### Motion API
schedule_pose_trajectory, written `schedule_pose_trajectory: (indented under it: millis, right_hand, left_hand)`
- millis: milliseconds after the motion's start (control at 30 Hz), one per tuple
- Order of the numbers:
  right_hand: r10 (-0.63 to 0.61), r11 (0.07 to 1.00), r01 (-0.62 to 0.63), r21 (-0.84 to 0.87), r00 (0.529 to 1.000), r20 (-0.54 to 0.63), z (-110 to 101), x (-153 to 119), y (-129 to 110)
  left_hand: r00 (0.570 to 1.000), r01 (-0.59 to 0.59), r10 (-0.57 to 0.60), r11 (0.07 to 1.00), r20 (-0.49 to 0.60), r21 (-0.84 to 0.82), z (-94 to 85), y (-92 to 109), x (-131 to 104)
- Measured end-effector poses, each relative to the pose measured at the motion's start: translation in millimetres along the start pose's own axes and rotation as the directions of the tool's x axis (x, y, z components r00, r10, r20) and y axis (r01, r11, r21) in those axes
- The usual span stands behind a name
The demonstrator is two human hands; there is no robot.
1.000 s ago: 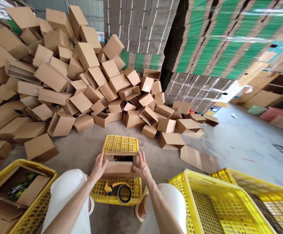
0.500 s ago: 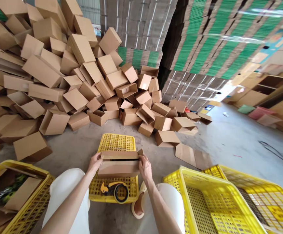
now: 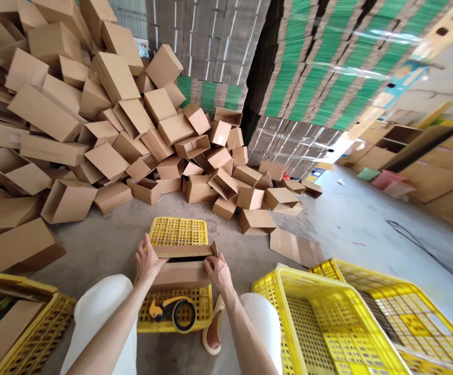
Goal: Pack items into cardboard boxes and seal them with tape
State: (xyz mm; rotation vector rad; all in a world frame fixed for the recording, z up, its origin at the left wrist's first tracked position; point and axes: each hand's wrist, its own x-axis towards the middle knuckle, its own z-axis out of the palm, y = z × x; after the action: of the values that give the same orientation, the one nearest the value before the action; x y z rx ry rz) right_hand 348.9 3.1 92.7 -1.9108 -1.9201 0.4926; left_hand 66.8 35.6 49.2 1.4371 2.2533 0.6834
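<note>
A small cardboard box rests on an upturned yellow plastic crate between my knees, a dark gap showing between its long flaps. At its left end is my left hand, thumb over the edge and fingers raised along the outside. My right hand grips the right end, below a short flap that stands up. Just in front of the box, on the same crate, lies a yellow and black tape dispenser with a roll of tape; neither hand touches it.
A large heap of formed cardboard boxes fills the far left. Behind it rise stacks of flat cartons. Yellow crates stand at my right, and another crate holding cardboard is at my left. A black cable lies on the floor.
The gap between the box's long flaps has widened. My left fingers have lifted and spread along the left end, and my right hand has shifted onto the near flap. The view has turned slightly right.
</note>
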Motion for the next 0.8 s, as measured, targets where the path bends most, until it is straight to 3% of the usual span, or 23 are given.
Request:
schedule_pose_trajectory:
  millis: [233,500,800]
  right_hand:
    - [0.010,1.000,-0.010,-0.015,1.000,0.022,-6,-11,-5]
    - [-0.027,0.991,0.022,0.135,0.999,0.032,-8,-5,3]
    - [-0.024,0.951,0.002,0.309,0.997,0.069,-8,-7,6]
  left_hand:
    - [0.995,-0.096,0.098,0.993,-0.027,0.067,-8.8,19,-15]
    - [0.956,-0.283,0.283,0.959,-0.077,0.004,-13.3,-5,-2]
    - [0.991,-0.131,0.134,0.986,-0.022,0.102,-14.8,-10,2]
